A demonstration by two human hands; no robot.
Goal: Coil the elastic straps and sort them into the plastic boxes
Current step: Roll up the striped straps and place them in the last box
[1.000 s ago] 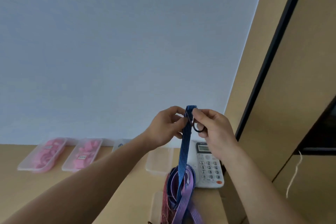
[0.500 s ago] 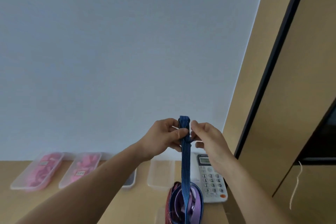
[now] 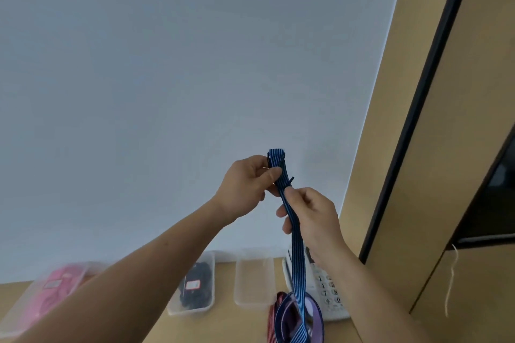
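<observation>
Pale wall (image 3: 195, 64) behind, wooden surface (image 3: 237, 326) below: left hand (image 3: 245, 186) pinches the folded top of the blue striped strap (image 3: 295, 234), right hand (image 3: 312, 214) grips just beneath, tail dangling onto the heap of straps (image 3: 288, 320), so the coil looks barely begun, pink box (image 3: 41, 295) and dark box (image 3: 195, 287) stocked, clear box (image 3: 253, 278) apparently empty.

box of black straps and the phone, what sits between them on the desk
A clear plastic box that looks empty, in the head view.

The desk (image 3: 228, 326) carries three plastic boxes: a pink-filled box (image 3: 41, 303), a dark-filled box (image 3: 195, 287) and an empty box (image 3: 253, 278). Three straps show: a blue striped strap (image 3: 296, 245), a red striped strap (image 3: 271, 315) and a purple strap (image 3: 316, 312). One telephone (image 3: 328, 292) and two hands, the left hand (image 3: 245, 189) and right hand (image 3: 315, 217).
</observation>
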